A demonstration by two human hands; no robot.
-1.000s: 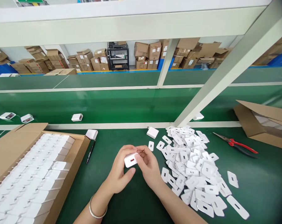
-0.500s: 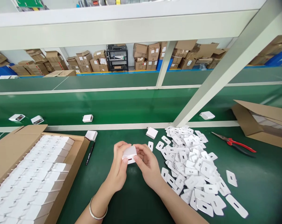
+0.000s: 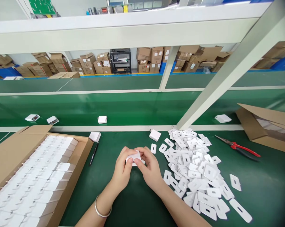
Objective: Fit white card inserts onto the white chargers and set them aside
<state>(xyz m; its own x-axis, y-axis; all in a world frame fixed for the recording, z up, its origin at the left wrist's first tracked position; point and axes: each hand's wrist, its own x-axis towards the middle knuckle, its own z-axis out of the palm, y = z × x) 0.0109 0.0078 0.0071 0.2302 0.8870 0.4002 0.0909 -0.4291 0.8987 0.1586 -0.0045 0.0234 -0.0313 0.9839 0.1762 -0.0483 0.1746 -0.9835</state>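
Observation:
A small white charger (image 3: 133, 156) is gripped between my two hands over the green table. My left hand (image 3: 122, 167) closes round its left side, thumb on the near face. On the other side my right hand (image 3: 149, 167) pinches it with thumb and fingers. A sliver of white (image 3: 143, 162) shows under my right thumb; whether it is part of the charger or a separate flat piece I cannot tell. The fingers hide much of the charger. Just beyond my hands lies another white charger (image 3: 155, 135), prongs toward the back left.
Right of my hands spreads a heap of flat white slotted pieces (image 3: 194, 170). Beyond it are red-and-black pliers (image 3: 239, 147) and a cardboard box (image 3: 258, 126). An open carton (image 3: 72, 179) of white chargers stands left, near a black pen (image 3: 94, 154). More chargers (image 3: 102, 119) sit on a green belt (image 3: 133, 107).
The charger in my hands has turned, and its slotted face is now mostly covered by my thumbs. Chargers on the belt have shifted right. The view has tilted slightly up.

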